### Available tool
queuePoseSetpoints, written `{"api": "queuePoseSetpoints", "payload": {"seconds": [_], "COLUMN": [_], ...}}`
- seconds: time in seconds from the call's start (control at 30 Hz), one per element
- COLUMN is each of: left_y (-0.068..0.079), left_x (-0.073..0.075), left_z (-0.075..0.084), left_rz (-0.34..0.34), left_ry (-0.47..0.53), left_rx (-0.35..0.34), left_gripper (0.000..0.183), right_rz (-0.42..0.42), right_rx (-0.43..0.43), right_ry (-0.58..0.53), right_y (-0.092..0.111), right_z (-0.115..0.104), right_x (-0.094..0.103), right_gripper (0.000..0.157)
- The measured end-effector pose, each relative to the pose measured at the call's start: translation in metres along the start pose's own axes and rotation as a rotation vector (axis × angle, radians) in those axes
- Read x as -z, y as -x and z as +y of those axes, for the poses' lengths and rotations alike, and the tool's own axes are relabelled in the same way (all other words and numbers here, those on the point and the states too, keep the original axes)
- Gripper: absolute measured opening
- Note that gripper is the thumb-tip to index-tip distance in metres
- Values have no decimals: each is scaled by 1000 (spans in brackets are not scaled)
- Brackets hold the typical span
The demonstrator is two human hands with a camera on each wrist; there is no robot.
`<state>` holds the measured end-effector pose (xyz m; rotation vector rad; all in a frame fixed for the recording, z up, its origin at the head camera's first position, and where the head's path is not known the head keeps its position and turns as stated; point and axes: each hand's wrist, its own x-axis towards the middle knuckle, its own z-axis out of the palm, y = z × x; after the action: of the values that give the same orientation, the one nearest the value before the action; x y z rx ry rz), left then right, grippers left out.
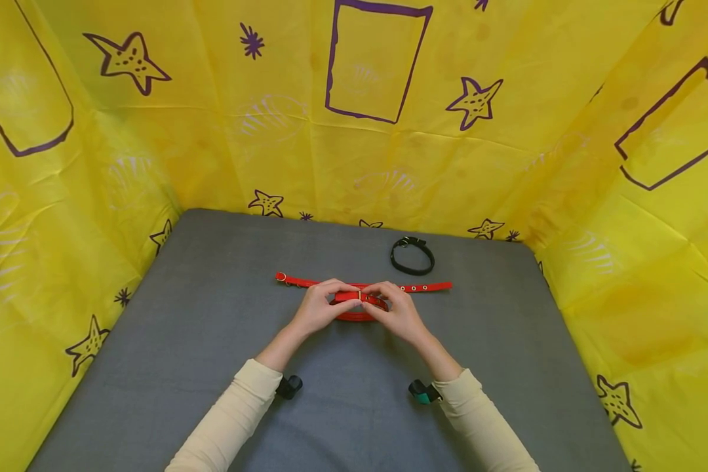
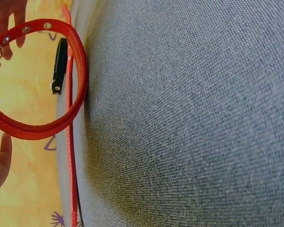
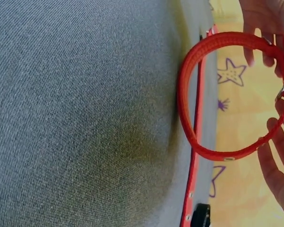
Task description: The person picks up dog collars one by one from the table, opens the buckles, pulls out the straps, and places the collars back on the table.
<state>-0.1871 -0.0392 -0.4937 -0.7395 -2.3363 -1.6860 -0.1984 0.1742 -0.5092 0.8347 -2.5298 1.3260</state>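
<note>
Worktop (image 1: 342, 406) covered in grey woven cloth; weave shows clearly in both wrist views. Yellow fabric (image 1: 212, 157) hangs on three sides, creased, printed with dark-outlined starfish (image 1: 474, 103), boxy outlines and pale fish skeletons (image 1: 268, 119).

Main item: red collar (image 1: 356, 317), buckled into a roughly round loop. Band narrow, textured, a row of metal-rimmed eyelets along part of it; metal buckle (image 1: 360, 295) on the far side, small metal ring near it. Held mid-worktop, in front of the person; cannot tell whether its lower edge touches the cloth.

Left hand (image 1: 321, 308): fingers and thumb pinch the loop left of the buckle. Right hand (image 1: 401, 314): same grip on the right; fingertips of both hands nearly meet at the buckle.

Just beyond the hands, a red strap (image 1: 427, 287) lies out straight, sideways, eyelets toward its right end, ring at the left; middle partly hidden. Farther back, right of centre, a black collar (image 1: 413, 272), closed into a loop. Pale sleeves (image 1: 230, 413); dark devices at both wrists.
</note>
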Motion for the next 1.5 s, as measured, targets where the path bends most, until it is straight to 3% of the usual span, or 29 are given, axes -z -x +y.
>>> {"api": "queuePoseSetpoints", "payload": {"seconds": [0.2,0.63,0.97,1.5], "left_y": [1,2,2,4], "left_x": [4,6,4,5], "left_z": [16,14,14,11], "left_rz": [-3,13,18,25], "left_ry": [5,45,54,29], "left_rx": [-8,17,3,26], "left_gripper": [25,26,26,26], "right_rz": [9,14,21,32], "right_rx": [2,-40,-24,2], "right_ry": [8,-11,-12,-29], "right_y": [0,4,2,2], "right_z": [0,7,2,5], "right_x": [-1,3,1,3], "right_gripper": [21,19,26,21]}}
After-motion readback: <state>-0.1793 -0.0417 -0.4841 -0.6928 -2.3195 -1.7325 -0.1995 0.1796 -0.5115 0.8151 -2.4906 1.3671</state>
